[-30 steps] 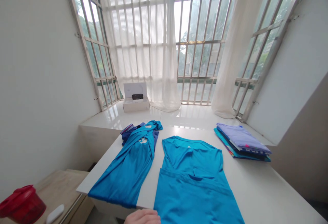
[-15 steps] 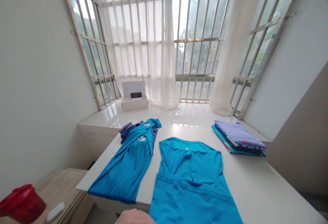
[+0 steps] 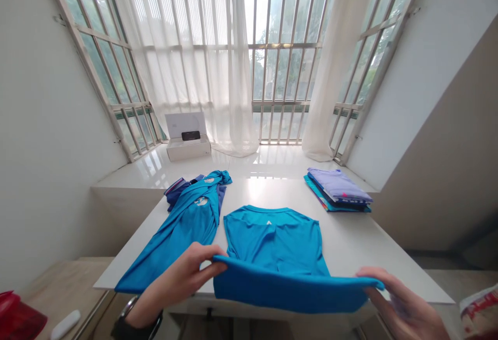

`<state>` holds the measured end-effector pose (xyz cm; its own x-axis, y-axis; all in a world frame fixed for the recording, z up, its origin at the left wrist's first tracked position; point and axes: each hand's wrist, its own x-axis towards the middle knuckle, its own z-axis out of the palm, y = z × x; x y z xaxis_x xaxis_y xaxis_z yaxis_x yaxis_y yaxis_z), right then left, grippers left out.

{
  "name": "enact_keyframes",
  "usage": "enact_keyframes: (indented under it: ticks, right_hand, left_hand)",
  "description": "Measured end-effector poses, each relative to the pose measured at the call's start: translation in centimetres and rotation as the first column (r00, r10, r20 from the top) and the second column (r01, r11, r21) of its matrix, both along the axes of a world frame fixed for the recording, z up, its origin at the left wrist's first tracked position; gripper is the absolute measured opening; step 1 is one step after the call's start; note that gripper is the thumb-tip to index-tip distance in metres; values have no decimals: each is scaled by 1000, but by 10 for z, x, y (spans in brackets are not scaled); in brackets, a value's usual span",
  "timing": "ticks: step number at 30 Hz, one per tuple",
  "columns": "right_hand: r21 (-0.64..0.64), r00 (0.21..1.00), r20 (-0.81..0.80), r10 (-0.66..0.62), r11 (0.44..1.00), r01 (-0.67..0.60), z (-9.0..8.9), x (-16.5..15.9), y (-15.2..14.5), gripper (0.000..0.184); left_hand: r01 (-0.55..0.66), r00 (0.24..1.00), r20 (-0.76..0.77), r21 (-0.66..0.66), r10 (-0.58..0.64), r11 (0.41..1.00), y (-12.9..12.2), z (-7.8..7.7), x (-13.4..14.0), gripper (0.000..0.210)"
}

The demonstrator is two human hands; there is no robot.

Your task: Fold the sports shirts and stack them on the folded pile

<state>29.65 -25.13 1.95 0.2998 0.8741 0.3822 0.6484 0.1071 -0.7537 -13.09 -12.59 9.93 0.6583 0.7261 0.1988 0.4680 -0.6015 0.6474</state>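
Note:
A blue shirt (image 3: 272,236) lies spread on the white table, its collar edge toward the window. My left hand (image 3: 194,270) pinches the left corner of the shirt's lower part between thumb and fingers. At the opposite corner, my right hand (image 3: 404,301) grips the fabric the same way. Between them the cloth is stretched in a raised band above the table's front edge. On the left lies a second blue garment (image 3: 182,228), long and crumpled, partly over a dark blue garment (image 3: 177,192).
A stack of folded clothes (image 3: 338,189), lavender on top, sits at the table's right back. On the sill stands an open white box (image 3: 189,148) with a black device (image 3: 191,135). A red container (image 3: 19,316) is at lower left, near a white object (image 3: 65,324).
Both hands have come into view, now holding the shirt's lower corners. Its lower part, lying flat before, is lifted and stretched. The view has shifted slightly.

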Motion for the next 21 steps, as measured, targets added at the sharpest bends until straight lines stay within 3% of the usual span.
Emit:
enact_keyframes:
  ticks: [3,5,7,10,15,21]
  right_hand:
    - [-57,981,-195,-27,998,16,17,3,62,51]
    - [-90,964,-256,67,992,-92,18,1,107,51]
    - [-103,973,-203,114,985,-137,9,0,149,49]
    - [-136,989,-121,79,986,-96,-15,0,195,45]
    - [-167,997,-81,2,986,-16,-51,5,219,39]
    - [-205,1000,-23,-17,979,12,-60,12,219,39]
  left_hand:
    - [8,997,71,-145,2,989,56,-2,21,40]
    - [-11,997,78,-184,26,983,95,-13,35,42]
    - [-43,998,36,-234,53,971,130,-31,49,44]
    - [-170,985,-55,-213,162,962,167,-64,65,45]
    - [-323,944,-95,-75,316,943,186,-101,74,39]
    - [-370,921,-137,-6,366,929,186,-107,73,37]
